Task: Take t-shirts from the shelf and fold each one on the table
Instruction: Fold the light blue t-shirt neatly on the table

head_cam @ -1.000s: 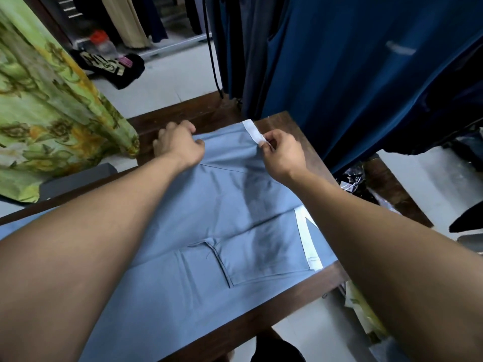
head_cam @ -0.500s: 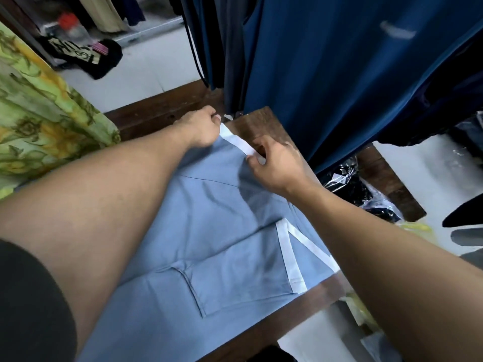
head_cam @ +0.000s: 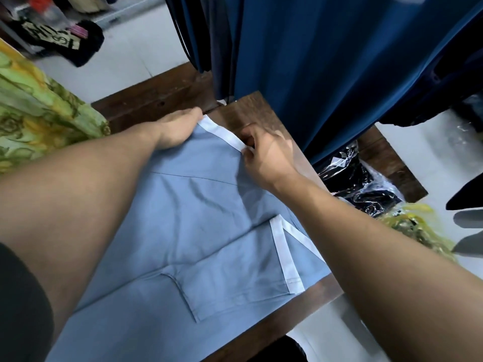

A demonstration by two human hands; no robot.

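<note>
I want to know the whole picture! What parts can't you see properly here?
All in the head view:
- Light blue t-shirt: the near end is cut off by the bottom edge, and the forearms cover part of it.
- Left hand: fingertips hidden behind the hand itself.
- Black garment on the floor: its print is too blurred to read.
- Wooden table: the far right part is hidden by hanging dark blue clothes.

- Dark blue garments (head_cam: pixel 326 61) hang beyond the worktop (head_cam: pixel 162 92).
- Green floral cloth (head_cam: pixel 39 111) at left.
- Black printed garment (head_cam: pixel 65 40) on the floor.
- Black plastic-wrapped bundle (head_cam: pixel 358 184) at right.
</note>
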